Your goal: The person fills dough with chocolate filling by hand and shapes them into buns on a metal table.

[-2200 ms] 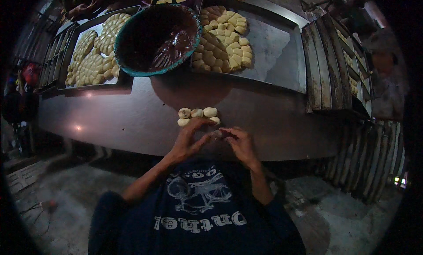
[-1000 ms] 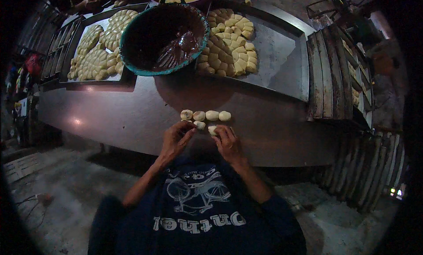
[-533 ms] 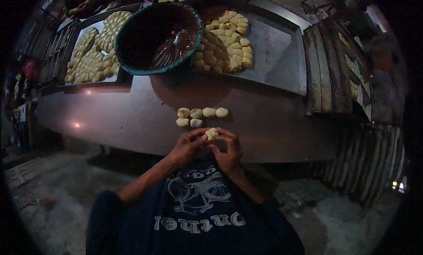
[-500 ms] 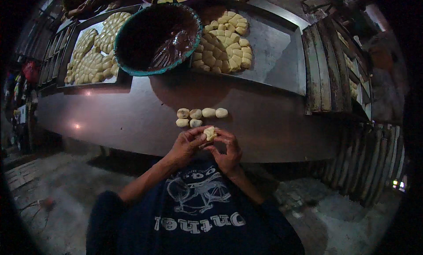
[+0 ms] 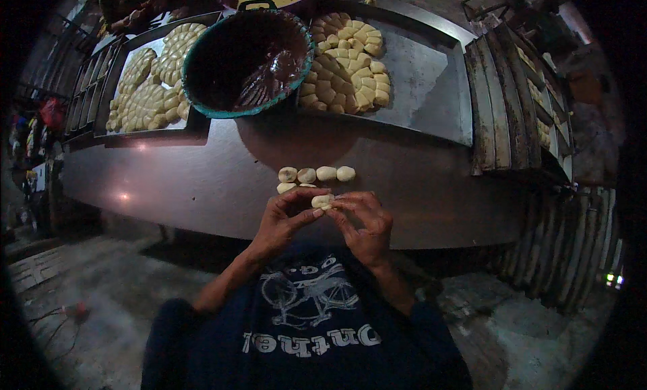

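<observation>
1. Head view, the hands: the left hand (image 5: 283, 218) and the right hand (image 5: 364, 221) meet just above the near edge of the steel table (image 5: 202, 181). Both pinch one small pale dough piece (image 5: 322, 201) between their fingertips, so it is off the tabletop and grasped from both sides.
2. Head view, just beyond the hands: a short row of dough balls (image 5: 317, 174) lies on the table, side by side and touching, with another ball or two tucked just below the row's left end, close to the left thumb.
3. Head view, farther back: a large teal-rimmed basin (image 5: 202, 87) of dark filling stands on the table, a spoon (image 5: 269, 77) resting inside it.
4. Head view, right of the basin: a metal tray (image 5: 431, 87) carries filled dough pieces (image 5: 347, 60) packed together at its left side.
5. Head view, left of the basin: a second tray (image 5: 114, 87) holds more rows of dough pieces (image 5: 151, 80).
6. Head view, far right: a stack of trays (image 5: 499, 100) sits beside the table.
</observation>
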Tool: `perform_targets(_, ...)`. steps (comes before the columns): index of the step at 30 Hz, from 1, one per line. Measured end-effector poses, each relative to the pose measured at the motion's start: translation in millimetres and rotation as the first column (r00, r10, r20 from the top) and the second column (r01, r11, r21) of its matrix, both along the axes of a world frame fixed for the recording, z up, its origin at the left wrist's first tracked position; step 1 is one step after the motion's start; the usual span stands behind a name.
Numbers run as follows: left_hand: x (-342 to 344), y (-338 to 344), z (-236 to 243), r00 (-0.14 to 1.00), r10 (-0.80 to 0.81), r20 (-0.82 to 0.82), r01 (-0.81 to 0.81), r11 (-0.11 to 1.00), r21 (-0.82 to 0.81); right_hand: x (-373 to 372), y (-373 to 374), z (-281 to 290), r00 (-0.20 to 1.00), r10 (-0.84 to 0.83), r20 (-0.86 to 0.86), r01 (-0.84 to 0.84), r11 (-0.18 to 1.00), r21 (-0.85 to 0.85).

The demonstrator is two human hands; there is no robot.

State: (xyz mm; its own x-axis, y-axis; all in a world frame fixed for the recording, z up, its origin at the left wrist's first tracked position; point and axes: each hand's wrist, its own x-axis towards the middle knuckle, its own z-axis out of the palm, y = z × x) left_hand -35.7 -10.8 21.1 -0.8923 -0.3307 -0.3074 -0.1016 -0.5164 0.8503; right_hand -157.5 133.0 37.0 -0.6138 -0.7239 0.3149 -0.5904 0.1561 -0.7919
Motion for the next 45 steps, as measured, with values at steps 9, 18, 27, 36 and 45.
perform_targets(9, -2.4, 2.3, -18.2, 0.992, 0.08, -0.097, -0.075, 0.996, 0.046, 10.5, -14.9, -12.3, 0.957, -0.112, 0.269, 0.102, 0.994, 0.048)
perform_targets(18, -3.0, 6.2, -41.2, 0.987, 0.151, 0.059, -0.151, 0.989, -0.005, 13.1, -19.6, -33.9, 0.994, -0.093, 0.062, 0.092, 0.995, 0.027)
perform_targets(27, -1.9, -4.8, -47.2, 0.964, 0.098, 0.248, -0.174, 0.935, 0.308, -0.5, -13.2, -27.6, 0.974, 0.206, 0.094, -0.206, 0.979, -0.007)
perform_targets(36, 1.6, -2.2, -25.8, 0.976, 0.075, 0.204, -0.107, 0.983, 0.151, -4.8, -12.5, -39.4, 0.972, 0.197, -0.126, -0.199, 0.98, 0.002)
perform_targets(45, 12.5, 4.8, -31.6, 0.987, 0.014, 0.158, 0.006, 0.993, -0.121, 11.3, -8.1, -39.5, 0.997, 0.066, 0.037, -0.067, 0.997, 0.029)
